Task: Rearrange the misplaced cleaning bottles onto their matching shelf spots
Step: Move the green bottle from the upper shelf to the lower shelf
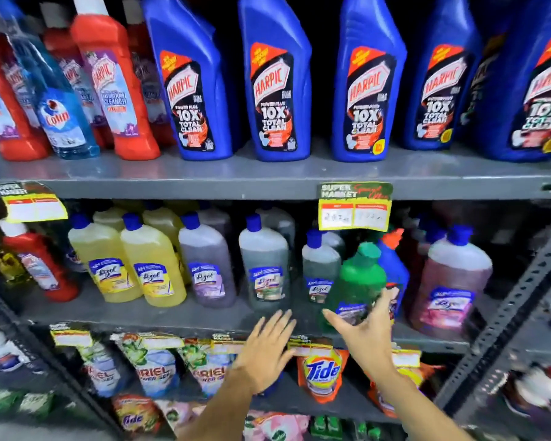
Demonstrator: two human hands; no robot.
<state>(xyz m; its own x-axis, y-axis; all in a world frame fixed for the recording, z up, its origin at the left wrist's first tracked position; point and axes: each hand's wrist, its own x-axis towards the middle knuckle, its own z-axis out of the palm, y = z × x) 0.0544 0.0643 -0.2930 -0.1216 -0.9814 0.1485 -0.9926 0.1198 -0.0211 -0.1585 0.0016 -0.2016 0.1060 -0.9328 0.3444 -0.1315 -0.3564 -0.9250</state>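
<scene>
A green bottle (361,281) with a green cap stands tilted at the front of the middle shelf (172,313), among grey and pink Lizol bottles. My right hand (363,329) wraps its lower part, thumb on the left and fingers on the right. Just left of it, my left hand (264,345) hovers in front of the shelf edge with fingers spread, holding nothing. A small blue Harpic bottle (395,268) with an orange cap stands right behind the green one. A red Harpic bottle (40,265) leans at the middle shelf's left end.
Yellow Lizol bottles (150,265), a grey one (264,265) and a pink one (452,278) line the middle shelf. Large blue Harpic bottles (274,84), red Harpic bottles (115,84) and a blue Colin bottle (61,116) fill the top shelf. Detergent pouches (322,374) hang below. A slotted upright (522,297) stands at right.
</scene>
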